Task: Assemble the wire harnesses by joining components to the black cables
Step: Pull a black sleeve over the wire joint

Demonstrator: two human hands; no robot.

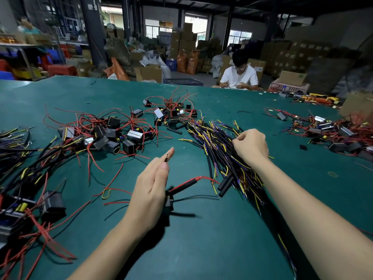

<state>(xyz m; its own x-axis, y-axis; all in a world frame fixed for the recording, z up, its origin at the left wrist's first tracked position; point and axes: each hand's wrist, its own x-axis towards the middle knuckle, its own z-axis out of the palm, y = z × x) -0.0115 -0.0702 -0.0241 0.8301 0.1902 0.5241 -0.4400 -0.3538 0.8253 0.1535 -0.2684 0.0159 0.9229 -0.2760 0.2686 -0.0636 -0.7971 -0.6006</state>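
Note:
My left hand point(150, 186) hovers above the green table point(201, 239) and pinches a thin wire end between thumb and forefinger. Under its palm hangs a small black component point(169, 203) with a red lead and a black sleeve point(185, 185) trailing to the right. My right hand point(251, 145) reaches into a pile of black cables point(220, 150) with yellow and purple wire ends, its fingers curled around some strands. A heap of black box components with red leads point(113, 132) lies to the left of centre.
Assembled harnesses point(22, 178) lie along the table's left edge. Another heap of components point(171, 112) sits at the far centre, more parts point(333, 130) at the right. A person in a white shirt point(240, 75) works at the far side. Cartons stand behind.

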